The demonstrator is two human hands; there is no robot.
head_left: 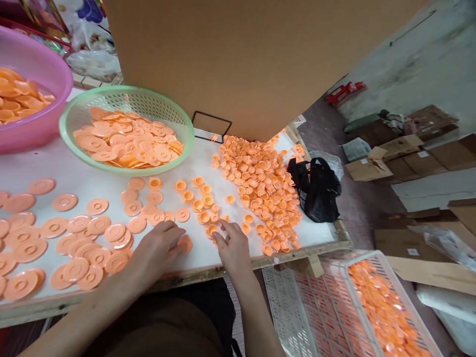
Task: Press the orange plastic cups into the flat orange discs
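Observation:
My left hand [158, 248] is low over the white tabletop [203, 248], its fingers closed at the edge of a small orange toy saucer [185, 244]. To its right, my right hand [235, 246] reaches in with thumb and forefinger apart. Their tips are at the side of a small orange toy cup [211, 230]; whether they touch it I cannot tell. Several loose cups [198, 204] lie just beyond the hands. A big heap of cups [260, 183] spreads to the right. Flat orange saucers [98, 224] of two sizes lie scattered on the left.
A green basket [126, 171] full of saucers and a pink basin [37, 134] stand at the back left. A tall cardboard box [230, 59] rises behind. A black bag [316, 191] sits at the right edge. Below stands a white crate [381, 255] of orange pieces.

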